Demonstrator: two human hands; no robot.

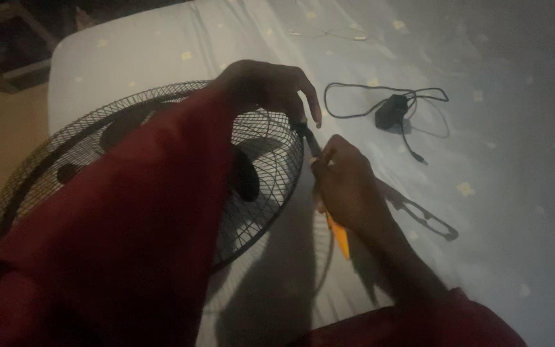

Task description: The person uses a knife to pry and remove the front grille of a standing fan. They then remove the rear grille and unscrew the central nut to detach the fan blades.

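Observation:
A round black wire fan guard lies on a pale bedsheet with small yellow marks. My left hand, in a dark red sleeve, reaches across the guard and grips its right rim. My right hand holds a screwdriver with an orange handle and dark shaft, its tip touching the guard's rim just below my left fingers. The fan's dark hub shows through the wires. My left forearm hides much of the guard.
A black power adapter with a looped cord lies on the sheet to the right. A dark flat tool or clip lies by my right wrist. The mattress edge and tan floor are at far left.

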